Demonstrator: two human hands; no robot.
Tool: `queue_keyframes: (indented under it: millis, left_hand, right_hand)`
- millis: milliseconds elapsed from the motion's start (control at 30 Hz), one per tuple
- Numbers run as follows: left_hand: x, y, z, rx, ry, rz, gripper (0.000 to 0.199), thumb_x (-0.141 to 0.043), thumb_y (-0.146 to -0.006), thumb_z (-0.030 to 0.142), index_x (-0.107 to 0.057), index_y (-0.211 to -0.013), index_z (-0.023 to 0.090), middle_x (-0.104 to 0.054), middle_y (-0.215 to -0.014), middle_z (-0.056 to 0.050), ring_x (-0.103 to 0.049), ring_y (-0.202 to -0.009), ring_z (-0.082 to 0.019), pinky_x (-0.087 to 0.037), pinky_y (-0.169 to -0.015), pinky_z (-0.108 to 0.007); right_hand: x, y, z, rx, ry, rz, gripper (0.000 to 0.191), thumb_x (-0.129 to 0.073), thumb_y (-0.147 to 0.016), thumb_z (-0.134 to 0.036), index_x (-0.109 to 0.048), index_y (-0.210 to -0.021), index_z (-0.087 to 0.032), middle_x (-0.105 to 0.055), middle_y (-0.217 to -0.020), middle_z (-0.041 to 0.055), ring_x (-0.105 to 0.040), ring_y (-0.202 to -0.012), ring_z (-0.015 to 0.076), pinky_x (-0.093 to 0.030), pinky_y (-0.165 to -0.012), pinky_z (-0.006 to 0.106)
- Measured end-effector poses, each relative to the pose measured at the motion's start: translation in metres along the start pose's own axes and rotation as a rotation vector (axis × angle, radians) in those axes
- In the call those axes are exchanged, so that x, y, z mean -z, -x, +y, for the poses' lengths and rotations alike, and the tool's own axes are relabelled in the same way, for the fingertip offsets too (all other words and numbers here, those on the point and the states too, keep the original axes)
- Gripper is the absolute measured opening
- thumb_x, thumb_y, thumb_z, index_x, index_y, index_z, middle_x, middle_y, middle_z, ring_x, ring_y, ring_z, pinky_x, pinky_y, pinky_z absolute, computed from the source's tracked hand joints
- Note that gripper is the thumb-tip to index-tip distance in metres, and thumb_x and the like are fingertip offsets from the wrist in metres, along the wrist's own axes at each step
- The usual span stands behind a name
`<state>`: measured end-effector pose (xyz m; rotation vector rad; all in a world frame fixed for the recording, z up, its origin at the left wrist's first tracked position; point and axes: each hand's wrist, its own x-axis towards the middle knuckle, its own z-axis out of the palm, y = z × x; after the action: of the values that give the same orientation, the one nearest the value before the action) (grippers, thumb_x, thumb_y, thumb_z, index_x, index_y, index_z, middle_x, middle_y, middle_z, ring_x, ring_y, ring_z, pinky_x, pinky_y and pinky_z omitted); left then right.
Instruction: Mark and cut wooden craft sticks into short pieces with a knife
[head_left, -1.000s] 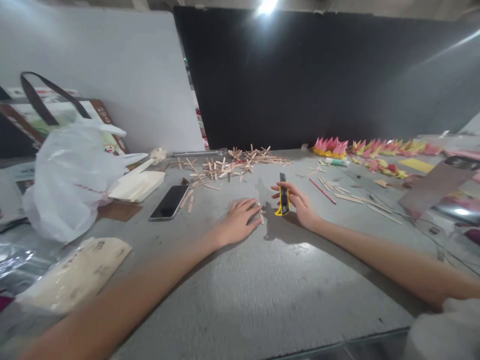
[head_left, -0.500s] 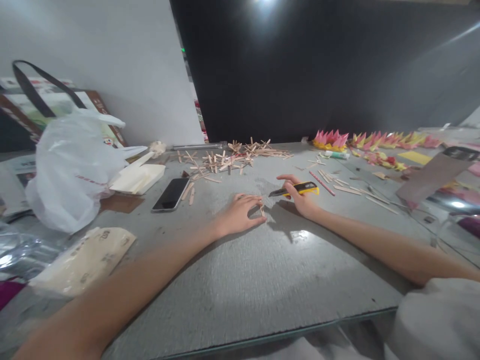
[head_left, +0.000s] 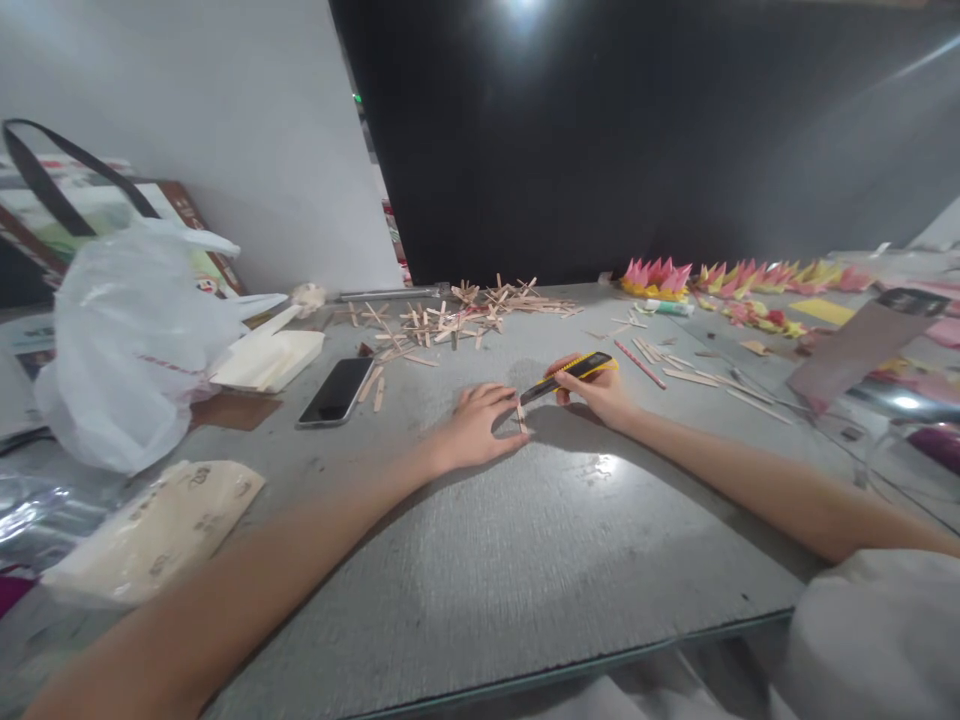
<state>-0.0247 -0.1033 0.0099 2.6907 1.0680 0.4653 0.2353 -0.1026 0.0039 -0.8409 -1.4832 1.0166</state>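
Observation:
A short wooden stick (head_left: 521,419) lies on the grey table (head_left: 480,560), pinned between the thumb and fingers of my left hand (head_left: 480,428). My right hand (head_left: 592,392) is closed around a yellow and black utility knife (head_left: 581,371). The knife points left, its blade tip at the upper end of the stick, close to my left fingertips. Beyond my hands is a heap of wooden sticks (head_left: 480,315). Several loose sticks (head_left: 690,377) and a pink patterned stick (head_left: 639,364) lie to the right of my right hand.
A black phone (head_left: 335,391) lies left of my hands, near a white plastic bag (head_left: 142,340) and a flat cream packet (head_left: 157,530). Pink and yellow paper flowers (head_left: 656,278) line the back right. A glue stick (head_left: 669,308) sits before them.
My right hand has turned and moved slightly left, bringing the knife blade to the stick, and its fingers have closed more around the handle. My left hand keeps its grip.

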Motion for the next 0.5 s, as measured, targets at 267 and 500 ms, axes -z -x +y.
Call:
queue_keyframes:
  millis: [267,500]
  left_hand:
    - [0.0026,0.0001,0.005,0.002,0.023,-0.023,0.061,-0.062,-0.096,0.058,-0.06,-0.147,0.024,-0.057,-0.157,-0.011,-0.044,-0.15,-0.033,-0.033,-0.124,-0.054]
    - [0.0022,0.0004,0.0036,0.007,0.009,-0.046,0.062,-0.06,-0.098,0.06,-0.059,-0.148,0.023,-0.055,-0.159,-0.012,-0.044,-0.151,-0.032,-0.031,-0.125,-0.053]
  right_hand:
    - [-0.0024,-0.0014,0.0038,-0.044,-0.051,-0.028,0.046,-0.091,-0.076,-0.054,-0.066,-0.092,-0.019,-0.075,-0.078,0.0038,-0.066,-0.056,0.0152,-0.057,-0.056,0.029]
    - [-0.0019,-0.0004,0.0025,-0.011,-0.033,-0.022,0.042,-0.089,-0.079,-0.053,-0.067,-0.09,-0.019,-0.073,-0.072,0.0024,-0.064,-0.054,0.0147,-0.054,-0.054,0.029]
